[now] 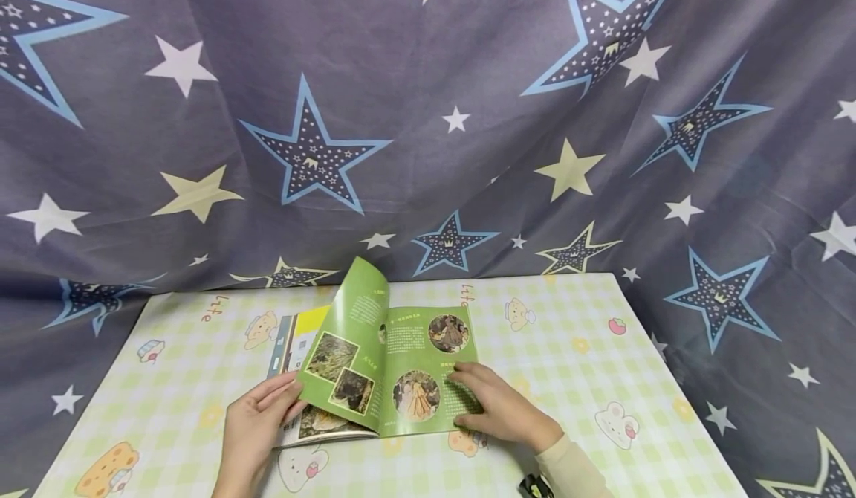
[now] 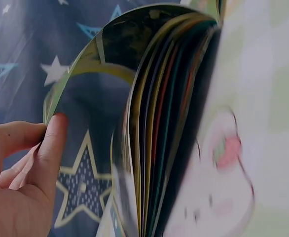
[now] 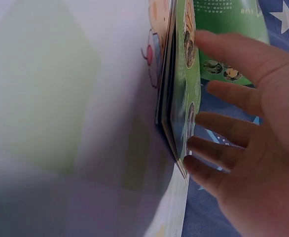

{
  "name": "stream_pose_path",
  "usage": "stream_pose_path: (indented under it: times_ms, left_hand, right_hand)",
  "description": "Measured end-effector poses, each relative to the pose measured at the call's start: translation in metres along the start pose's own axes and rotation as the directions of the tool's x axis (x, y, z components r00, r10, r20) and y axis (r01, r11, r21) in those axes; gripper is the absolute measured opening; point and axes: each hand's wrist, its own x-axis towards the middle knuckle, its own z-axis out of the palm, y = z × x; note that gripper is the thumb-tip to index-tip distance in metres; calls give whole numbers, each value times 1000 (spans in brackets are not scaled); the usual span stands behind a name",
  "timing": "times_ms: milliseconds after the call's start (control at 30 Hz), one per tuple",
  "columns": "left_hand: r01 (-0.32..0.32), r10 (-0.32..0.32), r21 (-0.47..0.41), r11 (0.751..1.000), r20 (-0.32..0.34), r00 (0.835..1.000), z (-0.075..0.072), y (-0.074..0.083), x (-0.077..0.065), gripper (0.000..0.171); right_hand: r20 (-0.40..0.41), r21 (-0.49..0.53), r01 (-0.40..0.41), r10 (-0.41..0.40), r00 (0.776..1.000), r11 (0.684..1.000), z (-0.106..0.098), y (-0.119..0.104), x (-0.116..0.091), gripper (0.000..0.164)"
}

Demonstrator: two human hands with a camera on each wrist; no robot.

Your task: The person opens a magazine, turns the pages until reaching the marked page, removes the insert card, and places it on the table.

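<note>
An open magazine (image 1: 408, 360) with green pages and round photos lies on the table. My left hand (image 1: 257, 420) pinches the outer edge of a lifted left page (image 1: 344, 349) between thumb and fingers. In the left wrist view that page (image 2: 80, 54) arches away from the thick block of other pages (image 2: 159, 108). At the right page's outer edge is my right hand (image 1: 498, 405), its fingers spread and fingertips over the paper. The right wrist view shows these fingers (image 3: 223, 128) slightly bent beside the page edge, holding nothing.
The table (image 1: 548, 349) wears a checked cloth with cartoon prints. Under the lifted page show the magazine's other pages, with a yellow and white one (image 1: 310, 323) sticking out. A dark curtain with stars (image 1: 428, 111) hangs behind the table. Near the right sleeve lies a small black object (image 1: 535, 485).
</note>
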Motion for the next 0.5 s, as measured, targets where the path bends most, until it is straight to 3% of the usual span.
stream_pose_path:
  times_ms: [333, 500]
  left_hand:
    - [67, -62, 62, 996, -76, 995, -35, -11, -3, 45]
    - [94, -89, 99, 991, -51, 995, -45, -17, -5, 48]
  right_hand:
    - [35, -54, 17, -15, 999, 998, 3, 2, -3, 78]
    - [37, -69, 6, -3, 999, 998, 4, 1, -2, 77]
